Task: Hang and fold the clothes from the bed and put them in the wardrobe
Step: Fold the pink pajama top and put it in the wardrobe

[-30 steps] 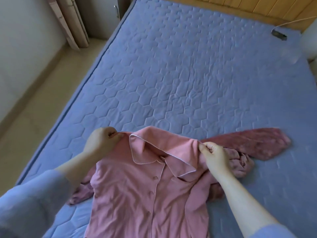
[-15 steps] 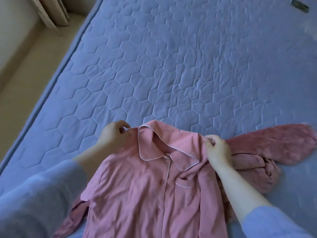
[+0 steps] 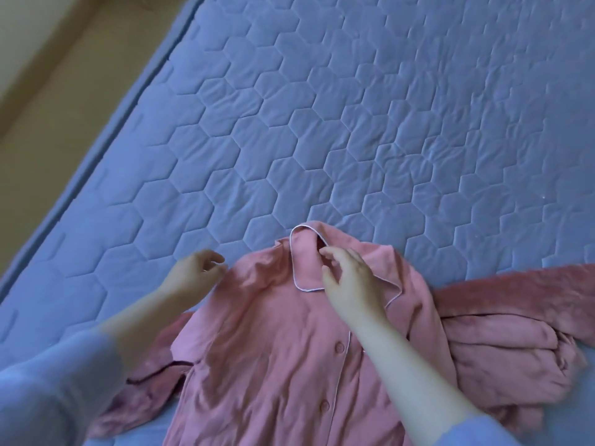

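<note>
A pink button-up pyjama shirt with white piping lies face up on the blue quilted bed, collar toward the far side. My left hand hovers just off the shirt's left shoulder, fingers loosely curled, holding nothing. Over the collar is my right hand, fingers relaxed and spread, with the fingertips at the neck opening. A darker pink fleece garment lies bunched under and to the right of the shirt.
The mattress edge runs diagonally at the left, with beige floor beyond it. Another piece of pink cloth with dark piping pokes out under the shirt's left side.
Both hands have let go of the shirt's shoulders. My right hand has moved left onto the collar, my left hand has pulled slightly away. The camera has tilted closer to the bed.
</note>
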A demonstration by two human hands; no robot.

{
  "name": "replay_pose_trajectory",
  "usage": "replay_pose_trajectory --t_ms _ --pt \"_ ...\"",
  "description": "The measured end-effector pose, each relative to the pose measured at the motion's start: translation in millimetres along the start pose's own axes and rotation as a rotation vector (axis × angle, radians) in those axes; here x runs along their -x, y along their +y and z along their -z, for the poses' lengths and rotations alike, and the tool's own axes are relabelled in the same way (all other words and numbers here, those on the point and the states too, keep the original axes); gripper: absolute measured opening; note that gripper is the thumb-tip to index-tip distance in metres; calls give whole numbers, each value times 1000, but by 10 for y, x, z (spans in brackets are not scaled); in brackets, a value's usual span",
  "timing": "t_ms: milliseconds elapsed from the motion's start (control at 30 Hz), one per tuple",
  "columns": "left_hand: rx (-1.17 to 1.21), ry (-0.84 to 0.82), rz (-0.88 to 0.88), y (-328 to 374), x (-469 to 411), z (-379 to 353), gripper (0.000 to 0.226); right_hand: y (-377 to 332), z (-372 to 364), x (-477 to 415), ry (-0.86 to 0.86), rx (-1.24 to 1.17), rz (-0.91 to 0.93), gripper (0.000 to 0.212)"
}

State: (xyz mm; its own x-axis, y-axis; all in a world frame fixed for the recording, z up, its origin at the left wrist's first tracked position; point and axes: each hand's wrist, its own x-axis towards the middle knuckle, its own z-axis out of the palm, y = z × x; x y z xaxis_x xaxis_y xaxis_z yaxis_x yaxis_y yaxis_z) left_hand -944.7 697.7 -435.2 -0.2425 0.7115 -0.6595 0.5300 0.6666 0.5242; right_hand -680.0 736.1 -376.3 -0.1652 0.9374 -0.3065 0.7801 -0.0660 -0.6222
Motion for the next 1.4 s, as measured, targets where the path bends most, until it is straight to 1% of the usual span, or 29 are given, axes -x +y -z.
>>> replay_pose_trajectory --t_ms 100,167,267,367,467,567,633,700,767,833,933,967,1000,1067,1100,1200,1267,1333,1400 --pt "90 -57 53 -174 35 32 15 -218 -178 -145 -109 25 21 32" --pt "154 -107 102 -262 64 17 12 -345 -294 -237 -153 57 54 32" --pt "195 -144 127 -368 95 -22 9 -502 -476 -359 -209 136 96 34" --pt "149 -164 101 -464 98 -36 12 -629 -668 -481 -270 248 156 36" --pt "132 -215 121 -533 123 -20 18 -711 -830 -592 -349 383 190 38" --pt "77 -270 119 -572 143 8 19 -745 -942 -653 -416 602 170 35" --pt "62 -276 100 -573 153 24 17 -761 -977 -657 -443 658 132 34" --pt "149 -262 93 -564 172 28 17 -767 -963 -645 -474 648 92 35" --pt "326 -264 108 -519 225 40 16 -742 -892 -611 -503 527 51 38" --pt "453 -301 98 -453 319 49 18 -683 -778 -559 -513 391 43 39" --pt "686 -410 124 -337 457 6 28 -520 -538 -446 -496 280 48 26" --pt "715 -423 135 -304 482 -26 28 -443 -442 -391 -497 273 40 25" --pt "663 -409 121 -277 497 -56 26 -356 -344 -328 -500 287 34 29" --pt "387 -309 42 -252 499 -140 17 -145 -153 -187 -510 360 21 36" --pt "274 -259 1 -245 499 -188 17 -25 -68 -115 -511 411 7 37" --pt "80 -201 -81 -205 517 -311 23 302 104 106 -502 568 -20 29" --pt "-46 -211 -123 -186 552 -380 26 418 133 237 -507 590 -49 21" --pt "-80 -250 -172 -182 592 -438 22 459 99 318 -517 522 -79 13" --pt "-102 -308 -203 -177 641 -508 30 452 38 354 -491 485 -91 18"
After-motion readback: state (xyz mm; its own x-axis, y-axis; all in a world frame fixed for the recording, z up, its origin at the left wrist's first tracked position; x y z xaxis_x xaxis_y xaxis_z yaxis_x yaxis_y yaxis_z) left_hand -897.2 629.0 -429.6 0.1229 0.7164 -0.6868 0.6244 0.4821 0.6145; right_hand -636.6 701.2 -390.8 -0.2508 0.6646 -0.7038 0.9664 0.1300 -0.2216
